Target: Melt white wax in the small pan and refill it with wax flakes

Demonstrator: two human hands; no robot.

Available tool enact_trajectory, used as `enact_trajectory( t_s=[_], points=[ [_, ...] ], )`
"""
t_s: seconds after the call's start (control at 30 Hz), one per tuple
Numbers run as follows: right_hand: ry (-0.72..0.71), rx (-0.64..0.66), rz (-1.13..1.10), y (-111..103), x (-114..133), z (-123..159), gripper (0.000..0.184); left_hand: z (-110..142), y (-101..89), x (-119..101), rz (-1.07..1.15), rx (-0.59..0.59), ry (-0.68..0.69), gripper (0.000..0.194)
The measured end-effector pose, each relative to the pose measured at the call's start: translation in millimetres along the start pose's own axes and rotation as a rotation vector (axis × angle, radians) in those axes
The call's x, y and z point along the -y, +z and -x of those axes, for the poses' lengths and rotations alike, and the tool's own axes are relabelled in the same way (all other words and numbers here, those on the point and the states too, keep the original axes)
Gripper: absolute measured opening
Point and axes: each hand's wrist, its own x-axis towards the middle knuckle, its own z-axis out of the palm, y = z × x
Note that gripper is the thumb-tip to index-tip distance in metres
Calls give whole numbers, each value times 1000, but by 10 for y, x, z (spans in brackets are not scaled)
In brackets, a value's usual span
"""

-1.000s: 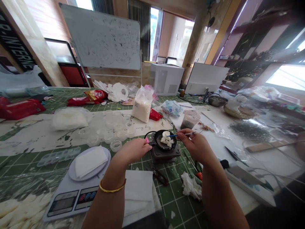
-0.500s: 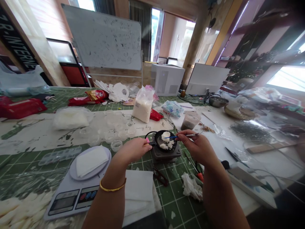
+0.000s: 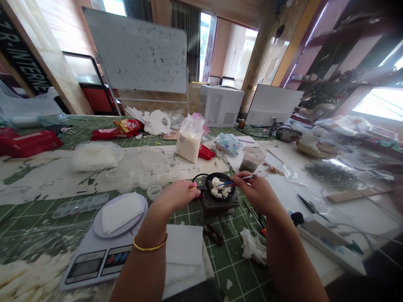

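Over a green cutting mat (image 3: 233, 268), the right hand (image 3: 256, 193) pinches a blue-handled tool (image 3: 231, 183), its tip among white lumps (image 3: 219, 188) in a small black pan (image 3: 221, 199). The left hand (image 3: 178, 196) closes on the pan's handle (image 3: 197, 189). The pan sits on a small dark stove (image 3: 217, 207), with a digital scale (image 3: 96, 266) at eight o'clock and crumpled tissue (image 3: 253, 247) at five.

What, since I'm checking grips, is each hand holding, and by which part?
The left hand grips a small black pan by its handle; the right hand pinches a thin blue tool near its rear end.
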Motion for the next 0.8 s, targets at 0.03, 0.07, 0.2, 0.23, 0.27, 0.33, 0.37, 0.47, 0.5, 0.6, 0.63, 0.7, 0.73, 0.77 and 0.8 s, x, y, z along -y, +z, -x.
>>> enact_trajectory(
  t_s=[0.03,0.07,0.2,0.23,0.27,0.33,0.37,0.47,0.5,0.6,0.63,0.7,0.73,0.77,0.8],
  points=[
    [-1,-21,-18,2,-2,-2,28,0,2,1,0,-5,0,32],
    [-7,-35,-35,3,-9,-7,28,1,3,1,-1,-11,-2,32],
    [-6,-10,31,-11,-75,-56,30,10,4,-9,-2,-31,-6,31],
    [16,-24,60,-21,-97,-70,30,13,3,-12,-4,-32,-2,31],
    [45,-56,76,-33,-118,-81,30,16,2,-14,-5,-32,2,31],
    [93,-139,75,-57,-157,-89,31,22,-1,-18,-8,-32,4,32],
    [99,-160,75,-66,-174,-84,31,24,-2,-20,-8,-28,-1,32],
    [67,-135,112,-66,-206,-40,34,30,-8,-26,-1,-10,-11,33],
    [61,-139,115,-56,-211,-20,34,33,-10,-28,2,-5,-11,32],
    [59,-269,7,8,-209,38,30,43,-12,-33,7,-1,-6,31],
    [48,-297,-54,39,-206,56,29,48,-12,-35,5,1,-6,31],
    [20,-274,-142,110,-203,93,28,58,-15,-38,0,2,-11,30],
    [17,-244,-159,146,-206,114,27,62,-17,-40,-3,2,-13,29],
    [25,-225,-165,182,-214,137,27,67,-19,-41,-5,1,-11,29],
    [37,-233,-171,215,-225,164,26,71,-22,-43,-5,-1,-4,28]
  ],
)
